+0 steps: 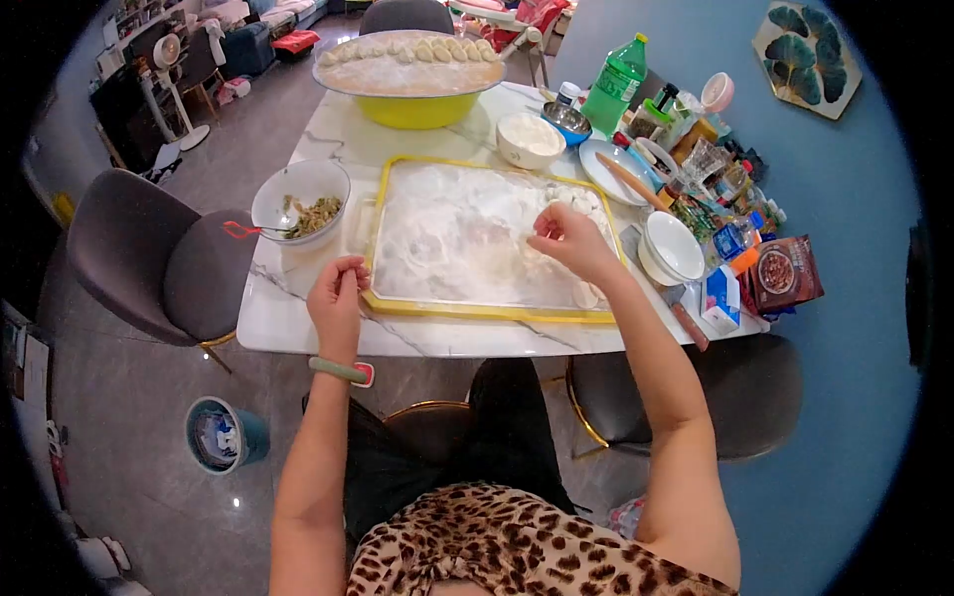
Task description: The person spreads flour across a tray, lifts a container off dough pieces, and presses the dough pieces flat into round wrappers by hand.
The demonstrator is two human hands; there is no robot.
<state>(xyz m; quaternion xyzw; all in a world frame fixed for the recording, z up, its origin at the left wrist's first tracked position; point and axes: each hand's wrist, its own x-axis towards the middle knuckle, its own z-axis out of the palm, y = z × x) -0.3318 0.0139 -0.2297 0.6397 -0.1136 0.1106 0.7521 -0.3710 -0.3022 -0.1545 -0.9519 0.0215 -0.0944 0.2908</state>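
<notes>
My left hand (339,287) is at the left edge of a yellow-rimmed board (447,243) dusted with white flour. Its fingers are curled in and nothing shows in them. Over the right part of the board is my right hand (570,241), its thumb and fingers drawn together in a pinch; whatever they may hold is too small to make out. Small floured dough pieces (588,203) lie just beyond it at the board's far right corner. Left of the board stands a white bowl (336,182) with chopped filling (314,217) and a red-handled spoon (241,229).
At the back, a floured round tray (407,75) with rows of dumplings rests on a yellow basin (415,110). A bowl of flour (530,137), a plate with a rolling pin (632,181), a white bowl (672,247), a knife (689,326) and several bottles crowd the right side.
</notes>
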